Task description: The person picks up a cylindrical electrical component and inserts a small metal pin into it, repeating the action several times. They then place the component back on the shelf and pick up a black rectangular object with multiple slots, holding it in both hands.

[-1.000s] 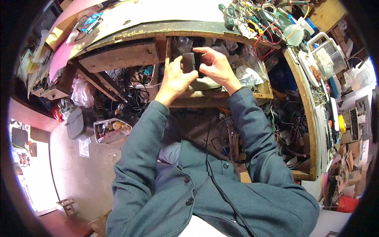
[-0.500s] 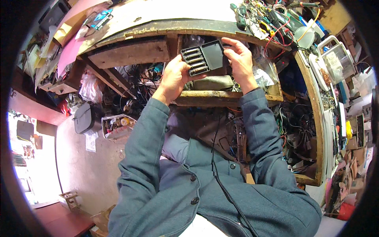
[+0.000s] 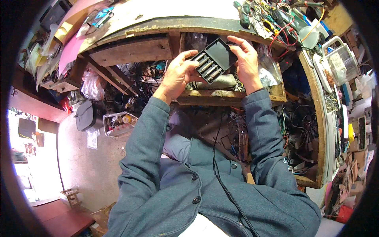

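Note:
A small black case [image 3: 224,54] lies opened flat between my hands, above the drawer opening of the bench. Several slim metal cylinders [image 3: 209,68] sit side by side in the slots of its left half; their exact kind is too small to tell. My left hand [image 3: 177,76] is closed on the slotted half, with the thumb and index finger over its left edge. At the lid's right edge is my right hand [image 3: 247,63], its thumb and fingers bent around that side. Part of the right fingers' contact is hidden by the lid.
A worn wooden bench [image 3: 166,28] runs along the far side, with a tangle of wires and tools [image 3: 276,17] on its right. Below the case is an open wooden drawer [image 3: 213,94]. A box of small parts [image 3: 120,123] and a black bag [image 3: 87,115] stand at left.
The case has turned clockwise and shifted slightly right, so its slotted half now points down-left. My left hand has moved a little with it, its fingers lifted higher along the edge.

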Demonstrator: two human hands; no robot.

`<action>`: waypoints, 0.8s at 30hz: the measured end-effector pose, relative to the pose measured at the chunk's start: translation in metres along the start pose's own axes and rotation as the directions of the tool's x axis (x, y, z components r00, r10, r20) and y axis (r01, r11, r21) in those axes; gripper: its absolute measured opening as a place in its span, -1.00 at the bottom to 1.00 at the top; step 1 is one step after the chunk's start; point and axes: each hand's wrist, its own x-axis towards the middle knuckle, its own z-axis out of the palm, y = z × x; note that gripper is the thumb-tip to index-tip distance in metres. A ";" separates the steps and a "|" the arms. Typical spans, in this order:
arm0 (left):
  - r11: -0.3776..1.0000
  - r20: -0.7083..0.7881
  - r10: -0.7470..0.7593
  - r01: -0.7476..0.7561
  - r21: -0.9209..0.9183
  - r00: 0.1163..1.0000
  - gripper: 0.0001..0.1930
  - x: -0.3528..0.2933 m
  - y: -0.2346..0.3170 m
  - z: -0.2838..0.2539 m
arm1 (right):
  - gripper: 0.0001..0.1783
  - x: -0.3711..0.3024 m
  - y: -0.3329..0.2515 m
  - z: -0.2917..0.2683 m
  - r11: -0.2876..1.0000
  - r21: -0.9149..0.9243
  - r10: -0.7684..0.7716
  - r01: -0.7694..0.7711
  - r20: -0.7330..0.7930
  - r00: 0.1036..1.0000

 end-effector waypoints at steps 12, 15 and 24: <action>0.989 0.049 -0.026 0.019 0.146 0.998 -0.47 -0.002 -0.001 -0.001 | -0.73 0.004 0.012 0.001 0.988 -0.146 -0.053 0.056 0.021 0.998; 0.989 0.062 -0.034 0.025 0.146 0.997 -0.44 -0.002 0.000 0.000 | -0.75 -0.001 0.005 0.004 0.949 -0.316 -0.011 -0.007 -0.054 0.999; 0.991 0.096 -0.048 0.035 0.132 0.994 -0.40 -0.001 0.002 0.000 | -0.64 0.007 0.018 -0.003 0.882 -0.471 -0.051 0.012 -0.070 0.996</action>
